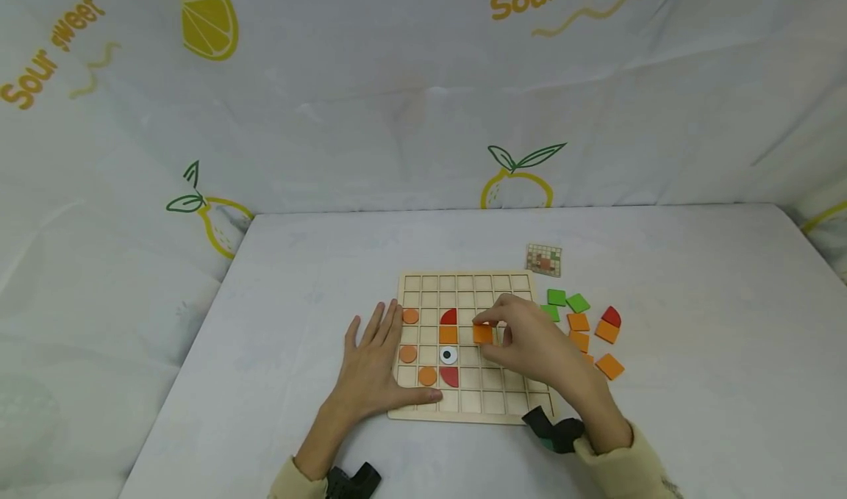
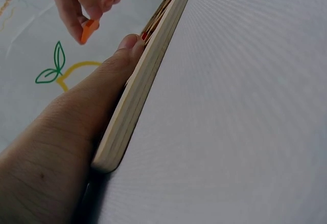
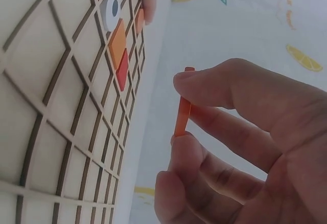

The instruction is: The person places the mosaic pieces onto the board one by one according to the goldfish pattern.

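My right hand pinches an orange square tile between thumb and fingers, held over the wooden grid board. In the right wrist view that tile is edge-on, apart from the board. Fingers spread, my left hand rests along the board's left side, its thumb lying over the front left corner. Set in the grid are an eye tile, an orange square, a red quarter-round piece above it and another red quarter-round below. Several orange round pieces sit towards the left.
Right of the board lie loose green squares, several orange squares and a red quarter-round. A small card with a grid pattern lies behind the board's far right corner. White cloth printed with lemons hangs behind the table.
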Tool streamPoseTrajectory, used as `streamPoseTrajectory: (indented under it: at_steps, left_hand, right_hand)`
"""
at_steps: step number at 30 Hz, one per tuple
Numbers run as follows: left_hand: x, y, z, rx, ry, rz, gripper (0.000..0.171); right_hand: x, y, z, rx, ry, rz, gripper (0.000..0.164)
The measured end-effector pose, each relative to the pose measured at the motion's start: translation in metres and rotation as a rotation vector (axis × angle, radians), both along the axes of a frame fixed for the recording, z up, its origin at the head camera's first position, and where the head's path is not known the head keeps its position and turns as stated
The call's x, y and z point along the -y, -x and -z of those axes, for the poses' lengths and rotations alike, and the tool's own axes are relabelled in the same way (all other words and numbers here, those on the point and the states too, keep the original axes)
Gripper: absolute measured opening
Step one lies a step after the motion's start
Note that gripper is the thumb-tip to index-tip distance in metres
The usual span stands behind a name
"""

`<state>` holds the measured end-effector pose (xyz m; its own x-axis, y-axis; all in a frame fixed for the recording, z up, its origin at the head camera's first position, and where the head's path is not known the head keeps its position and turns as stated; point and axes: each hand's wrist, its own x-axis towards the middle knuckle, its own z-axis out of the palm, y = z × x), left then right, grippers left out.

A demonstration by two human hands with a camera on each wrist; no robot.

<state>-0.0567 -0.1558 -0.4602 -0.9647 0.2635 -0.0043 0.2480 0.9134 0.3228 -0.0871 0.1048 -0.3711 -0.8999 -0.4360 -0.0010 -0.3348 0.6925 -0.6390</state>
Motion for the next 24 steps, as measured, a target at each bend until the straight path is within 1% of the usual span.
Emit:
streamPoseTrajectory:
  at_steps: [5, 11, 15, 24]
  left_hand:
    - [-0.001, 0.001, -0.001, 0.01, -0.001, -0.002, 0.14]
    - [0.0, 0.001, -0.002, 0.011, 0.0, -0.007, 0.14]
    - [0.0, 0.001, -0.001, 0.003, 0.001, 0.0, 0.14]
    - [0.001, 0.0, 0.003, -0.026, 0.012, 0.01, 0.142]
  right_hand:
    - [0.007, 0.006, 0.004, 0.007, -0.013, 0.017, 0.029]
    - [0.015, 0.013, 0.012, 0.027, 0.018, 0.016, 0.028]
    - [0.018, 0.015, 0.015, 0.035, 0.033, 0.018, 0.029]
    - [0.016, 0.016, 0.021, 0.05, 0.069, -0.01, 0.029]
